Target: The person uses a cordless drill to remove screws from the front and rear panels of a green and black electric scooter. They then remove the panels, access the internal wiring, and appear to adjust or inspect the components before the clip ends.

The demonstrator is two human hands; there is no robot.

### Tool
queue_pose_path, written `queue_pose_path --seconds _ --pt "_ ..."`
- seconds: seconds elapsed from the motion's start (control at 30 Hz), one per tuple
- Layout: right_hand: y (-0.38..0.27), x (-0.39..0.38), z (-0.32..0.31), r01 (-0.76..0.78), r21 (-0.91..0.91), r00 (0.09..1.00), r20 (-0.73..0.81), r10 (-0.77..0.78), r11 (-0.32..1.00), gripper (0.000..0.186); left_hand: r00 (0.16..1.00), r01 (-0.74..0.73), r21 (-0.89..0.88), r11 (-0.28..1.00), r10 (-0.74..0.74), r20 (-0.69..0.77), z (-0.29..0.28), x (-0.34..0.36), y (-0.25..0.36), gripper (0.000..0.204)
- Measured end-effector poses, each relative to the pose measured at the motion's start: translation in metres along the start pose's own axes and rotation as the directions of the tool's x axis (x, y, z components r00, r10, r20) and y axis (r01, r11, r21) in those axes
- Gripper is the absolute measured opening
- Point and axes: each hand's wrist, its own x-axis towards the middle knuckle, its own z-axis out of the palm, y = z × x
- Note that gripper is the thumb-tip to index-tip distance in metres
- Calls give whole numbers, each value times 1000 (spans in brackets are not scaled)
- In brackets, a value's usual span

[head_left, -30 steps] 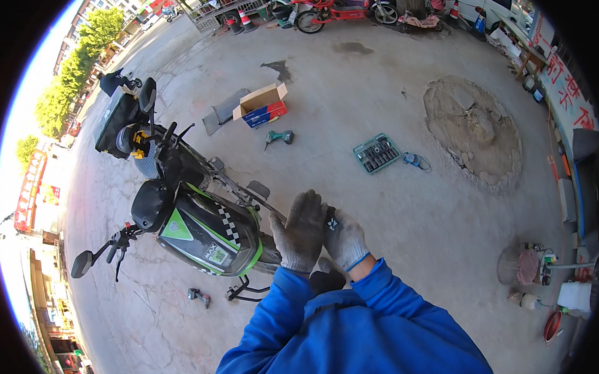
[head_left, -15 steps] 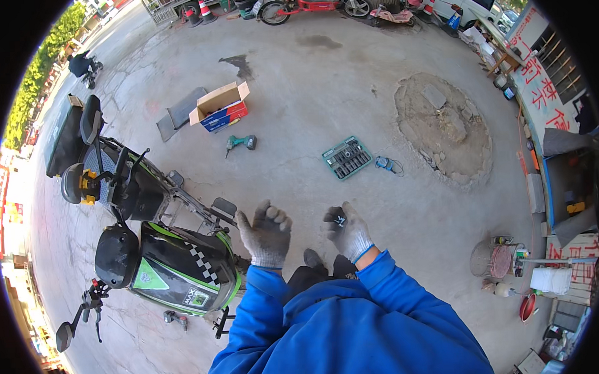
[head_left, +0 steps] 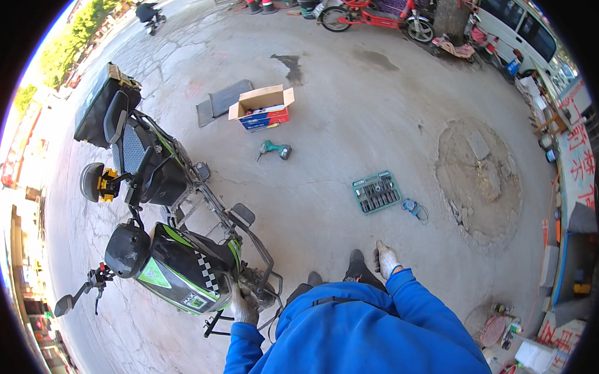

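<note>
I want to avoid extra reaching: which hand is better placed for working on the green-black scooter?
Probably the left hand: it is close beside the scooter, while the right hand is farther from it.

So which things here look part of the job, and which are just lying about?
Likely the job:
green-and-black scooter, left hand at it
green drill
open socket case

Apparently just around:
red moped
traffic cones
white van

The motorbike [head_left: 173, 267] stands left of the person [head_left: 377, 336]. Out front on the ground [head_left: 336, 106], the drill [head_left: 274, 149] lies nearer than the carton [head_left: 264, 118], a mat [head_left: 224, 99] left of that; farther right sits the socket case [head_left: 377, 193], then the dirt patch [head_left: 477, 187].
</note>
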Motion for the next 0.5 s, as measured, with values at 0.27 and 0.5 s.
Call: queue_pose_path --seconds 0.27,0.5 --pt "0 125 -93 -84 -78 994 -82 77 993 15 984 21 714 699 110 -137 -81 18 -118 52" --pt "-65 180 -83 -175 77 977 -106 183 982 27 996 83 716 693 -34 -83 4 34 -99 52"
